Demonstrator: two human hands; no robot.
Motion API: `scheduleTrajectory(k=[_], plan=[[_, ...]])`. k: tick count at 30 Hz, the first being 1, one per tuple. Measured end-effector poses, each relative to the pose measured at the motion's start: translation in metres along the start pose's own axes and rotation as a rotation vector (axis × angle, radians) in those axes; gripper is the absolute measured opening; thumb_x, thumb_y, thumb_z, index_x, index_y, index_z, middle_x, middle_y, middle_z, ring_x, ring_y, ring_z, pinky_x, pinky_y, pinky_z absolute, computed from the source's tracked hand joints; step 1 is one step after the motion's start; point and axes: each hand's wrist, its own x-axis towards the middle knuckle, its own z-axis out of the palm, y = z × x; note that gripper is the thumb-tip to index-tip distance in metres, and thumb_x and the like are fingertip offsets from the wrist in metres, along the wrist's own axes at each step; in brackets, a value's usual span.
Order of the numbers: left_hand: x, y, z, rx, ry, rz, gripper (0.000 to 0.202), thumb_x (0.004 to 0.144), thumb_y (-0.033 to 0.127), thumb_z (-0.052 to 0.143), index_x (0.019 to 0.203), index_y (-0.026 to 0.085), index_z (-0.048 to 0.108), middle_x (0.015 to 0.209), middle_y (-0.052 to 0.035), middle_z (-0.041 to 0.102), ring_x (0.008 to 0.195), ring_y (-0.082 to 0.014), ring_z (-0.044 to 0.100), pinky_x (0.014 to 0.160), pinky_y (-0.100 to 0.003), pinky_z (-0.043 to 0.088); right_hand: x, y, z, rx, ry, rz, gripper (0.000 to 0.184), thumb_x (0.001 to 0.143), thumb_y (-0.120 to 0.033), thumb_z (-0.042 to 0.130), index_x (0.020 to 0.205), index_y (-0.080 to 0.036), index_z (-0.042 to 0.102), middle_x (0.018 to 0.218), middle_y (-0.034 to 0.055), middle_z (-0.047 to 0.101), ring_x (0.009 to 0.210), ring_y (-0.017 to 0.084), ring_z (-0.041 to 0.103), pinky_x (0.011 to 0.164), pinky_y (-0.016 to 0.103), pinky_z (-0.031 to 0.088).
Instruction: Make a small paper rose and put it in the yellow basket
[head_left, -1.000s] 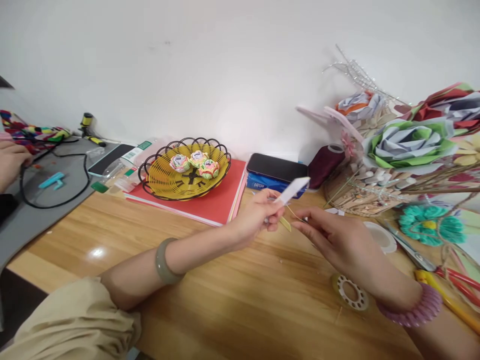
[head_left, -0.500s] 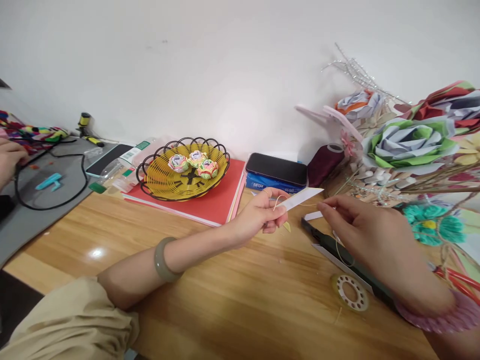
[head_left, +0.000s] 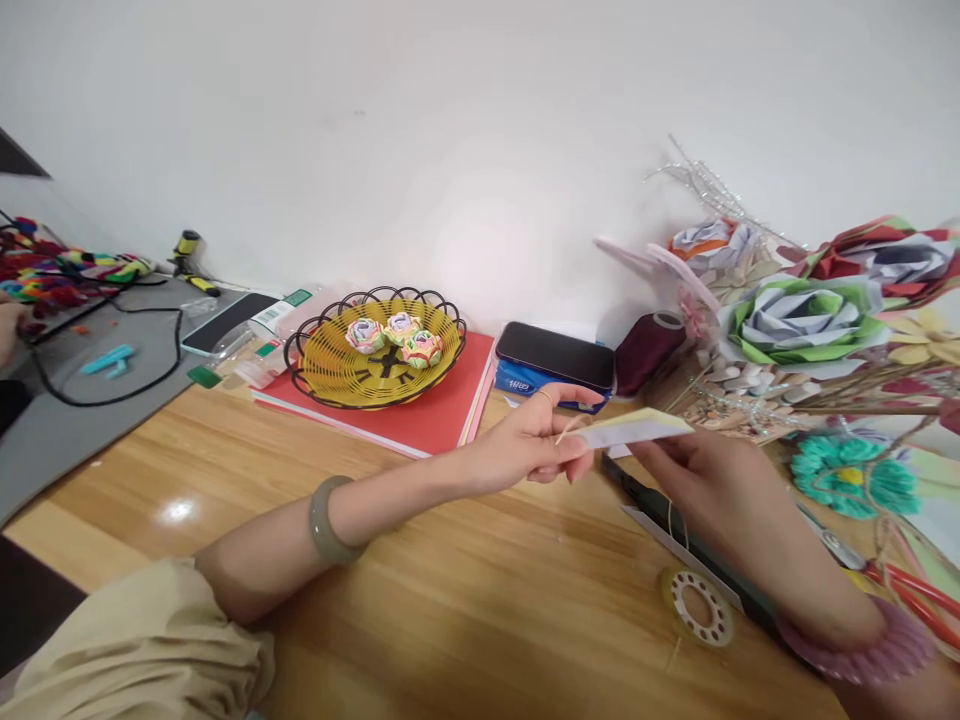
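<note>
My left hand pinches a folded strip of white and pale yellow paper between thumb and fingers, its index finger stretched out above. A thin pale string shows at the paper's left end, by those fingertips. At the paper's right end my right hand is closed, its fingertips partly hidden by the paper. More of the string hangs in a loop below the right hand, seemingly pinched in it. Beneath that hand lies a dark long-handled tool, with a roll of clear tape beside it on the table.
A yellow woven basket with three small paper balls sits on red paper. Behind my hands, a phone rests on a blue pack. Paper flowers crowd the right; red-handled pliers lie below them. Another person's hand is far left.
My right hand has come in to the paper's right end, where it was apart before. The paper strip has turned flatter and shows its yellow side. The view has shifted slightly.
</note>
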Motion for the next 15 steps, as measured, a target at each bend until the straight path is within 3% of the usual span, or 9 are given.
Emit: scheduleTrajectory(k=[3, 6, 11, 15], plan=[[-0.001, 0.002, -0.002, 0.083, -0.086, -0.053, 0.044, 0.079, 0.029, 0.053, 0.116, 0.016, 0.032, 0.058, 0.0066, 0.050, 0.043, -0.0054, 0.028, 0.044, -0.021, 0.021, 0.003, -0.004, -0.008, 0.187, 0.061, 0.103, 0.023, 0.085, -0.036, 0.049, 0.085, -0.021, 0.067, 0.074, 0.0028, 0.071, 0.060, 0.020, 0.064, 0.050, 0.028, 0.048], [0.001, 0.001, -0.006, 0.265, -0.063, -0.116, 0.026, 0.082, 0.018, 0.045, 0.106, 0.015, 0.039, 0.060, 0.0061, 0.046, 0.050, -0.0074, 0.035, 0.051, -0.021, 0.028, 0.001, -0.007, -0.016, 0.298, 0.120, 0.054, 0.021, 0.084, -0.037, 0.053, 0.087, -0.022, 0.067, 0.084, 0.0033, 0.072, 0.069, 0.019, 0.065, 0.058, 0.027, 0.051], [0.005, -0.004, -0.013, 0.505, -0.051, -0.205, 0.009, 0.077, 0.013, 0.045, 0.085, 0.016, 0.048, 0.066, 0.0034, 0.045, 0.063, -0.0107, 0.042, 0.061, -0.023, 0.035, -0.002, -0.010, -0.022, 0.272, -0.257, -0.168, 0.017, 0.083, -0.031, 0.054, 0.078, -0.022, 0.068, 0.071, 0.0015, 0.069, 0.060, 0.015, 0.062, 0.050, 0.023, 0.046], [0.005, -0.007, -0.014, 0.528, -0.083, -0.239, 0.014, 0.070, 0.011, 0.048, 0.082, 0.017, 0.050, 0.069, 0.0033, 0.046, 0.063, -0.0108, 0.042, 0.059, -0.023, 0.033, 0.000, -0.013, -0.017, 0.186, -0.329, -0.189, 0.020, 0.083, -0.028, 0.051, 0.074, -0.020, 0.067, 0.057, -0.0007, 0.061, 0.046, 0.011, 0.052, 0.043, 0.022, 0.038]])
